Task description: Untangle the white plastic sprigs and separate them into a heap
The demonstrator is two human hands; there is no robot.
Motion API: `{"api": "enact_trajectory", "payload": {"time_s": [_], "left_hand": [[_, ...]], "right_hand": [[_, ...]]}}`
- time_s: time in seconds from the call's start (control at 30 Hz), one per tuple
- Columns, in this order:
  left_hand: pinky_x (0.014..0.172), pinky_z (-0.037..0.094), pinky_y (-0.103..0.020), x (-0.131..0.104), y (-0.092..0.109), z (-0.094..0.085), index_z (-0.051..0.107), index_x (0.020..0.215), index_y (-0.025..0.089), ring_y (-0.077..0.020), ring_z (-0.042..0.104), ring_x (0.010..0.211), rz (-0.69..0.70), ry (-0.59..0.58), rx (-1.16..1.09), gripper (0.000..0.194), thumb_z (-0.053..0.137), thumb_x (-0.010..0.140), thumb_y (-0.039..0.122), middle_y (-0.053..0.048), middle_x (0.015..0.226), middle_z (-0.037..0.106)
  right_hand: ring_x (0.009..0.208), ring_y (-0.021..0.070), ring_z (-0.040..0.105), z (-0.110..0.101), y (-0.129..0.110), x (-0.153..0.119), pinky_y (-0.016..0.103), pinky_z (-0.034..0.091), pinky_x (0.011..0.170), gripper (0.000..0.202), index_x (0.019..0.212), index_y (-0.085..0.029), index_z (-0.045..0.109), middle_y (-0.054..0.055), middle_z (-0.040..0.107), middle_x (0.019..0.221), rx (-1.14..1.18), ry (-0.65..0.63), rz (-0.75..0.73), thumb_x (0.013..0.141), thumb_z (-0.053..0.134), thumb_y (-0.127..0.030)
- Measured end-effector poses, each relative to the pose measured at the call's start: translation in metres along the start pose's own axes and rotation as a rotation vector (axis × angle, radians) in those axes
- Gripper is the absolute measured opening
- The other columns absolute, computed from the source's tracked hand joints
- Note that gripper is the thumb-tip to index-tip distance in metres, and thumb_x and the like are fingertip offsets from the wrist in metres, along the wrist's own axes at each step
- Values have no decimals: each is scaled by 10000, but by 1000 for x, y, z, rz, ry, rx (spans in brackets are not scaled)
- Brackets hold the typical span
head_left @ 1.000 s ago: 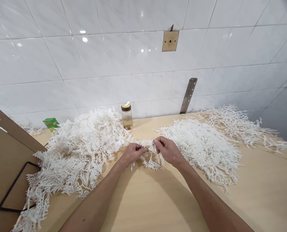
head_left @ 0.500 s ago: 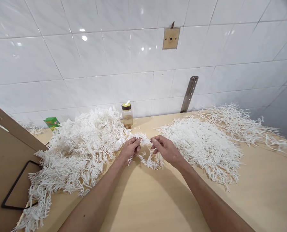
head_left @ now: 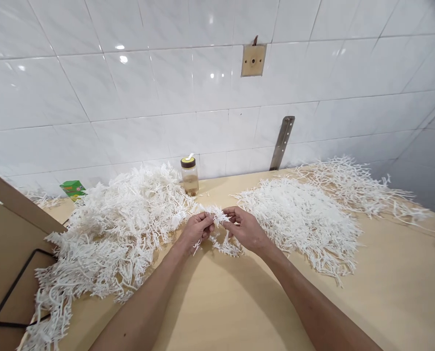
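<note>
Bearing strands: pale table (head_left: 393, 273); large heap of branching white strands (head_left: 129, 229) left, flatter pile (head_left: 301, 219) right, presumably for easy reach. Left hand (head_left: 196, 230) pinches white sprig (head_left: 218, 215) between them, likely steadying it; right hand (head_left: 247, 229), fingers slightly parted at sprig's end, hold unclear.

Bare hands (head_left: 248, 231) and forearms (head_left: 155, 297)

The strands (head_left: 129, 224) look matt, the tiles (head_left: 129, 97) glossy.

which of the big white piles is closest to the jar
The tall left pile, right beside the jar; the middle pile and the far-right pile both lie farther away.
</note>
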State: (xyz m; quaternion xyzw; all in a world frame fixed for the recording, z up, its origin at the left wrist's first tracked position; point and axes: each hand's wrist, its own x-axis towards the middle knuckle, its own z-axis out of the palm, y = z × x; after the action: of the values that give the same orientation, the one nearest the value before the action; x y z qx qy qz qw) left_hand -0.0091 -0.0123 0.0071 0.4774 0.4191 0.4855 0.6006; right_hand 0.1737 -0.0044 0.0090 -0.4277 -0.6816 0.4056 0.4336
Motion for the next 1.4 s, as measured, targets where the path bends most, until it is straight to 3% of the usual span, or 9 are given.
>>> {"api": "enact_trajectory", "payload": {"time_s": [0.13,0.27,0.37,0.5,0.63,0.73,0.9,1.17,1.4], "left_hand": [[373,154,-187,-1,-2,4,551,772,162,-17,313,351,9,38,5,387,769,683,470,41,565,571],[372,150,-196,1,-2,4,573,823,163,-19,272,330,13,6,21,410,773,663,483,56,516,545],[384,146,-197,1,-2,5,594,841,156,-22,261,344,31,5,26,389,755,678,471,63,490,517],[407,169,-194,0,-3,10,605,844,156,-33,305,377,65,145,17,338,752,668,405,55,499,534],[411,189,-202,-2,-2,17,627,812,149,-43,329,388,107,230,79,342,747,664,433,43,510,544],[405,184,-211,-5,0,19,614,738,146,-37,319,390,117,200,69,358,764,651,460,40,543,533],[411,161,-219,-7,4,18,537,648,160,-43,273,387,61,96,6,400,778,664,479,83,443,350],[398,143,-210,-2,-1,10,487,667,178,-39,281,404,29,91,-67,418,762,696,491,74,508,384],[409,170,-214,-3,2,9,502,587,159,-44,294,399,-12,31,-102,322,770,644,328,59,447,382]], "right_hand": [[518,127,614,-1,0,2,267,525,520,241,984,-194,652,19,664,774,25,15,-10,822,612,-369],[509,129,615,-3,2,3,260,500,529,251,894,-193,663,9,647,723,18,56,-27,849,583,-426],[504,125,595,-5,0,3,258,500,520,343,824,-182,636,7,619,678,89,7,34,850,576,-519],[616,147,611,-7,-5,0,268,523,542,478,774,-167,602,44,630,747,291,-124,113,860,509,-628],[563,135,610,-7,-5,0,269,503,564,437,768,-172,629,16,615,705,159,-126,121,820,590,-604],[545,140,607,-7,1,2,269,491,555,412,785,-177,647,2,593,659,98,-69,107,812,605,-586],[540,141,628,-8,0,3,264,490,547,399,801,-180,625,-7,580,693,102,-17,117,822,591,-577],[562,140,617,-7,-8,-2,255,507,580,348,751,-188,611,-16,595,581,79,-126,91,862,562,-514],[526,141,613,-7,5,5,285,515,545,304,887,-177,659,-5,629,658,187,-4,124,771,682,-457]]}}
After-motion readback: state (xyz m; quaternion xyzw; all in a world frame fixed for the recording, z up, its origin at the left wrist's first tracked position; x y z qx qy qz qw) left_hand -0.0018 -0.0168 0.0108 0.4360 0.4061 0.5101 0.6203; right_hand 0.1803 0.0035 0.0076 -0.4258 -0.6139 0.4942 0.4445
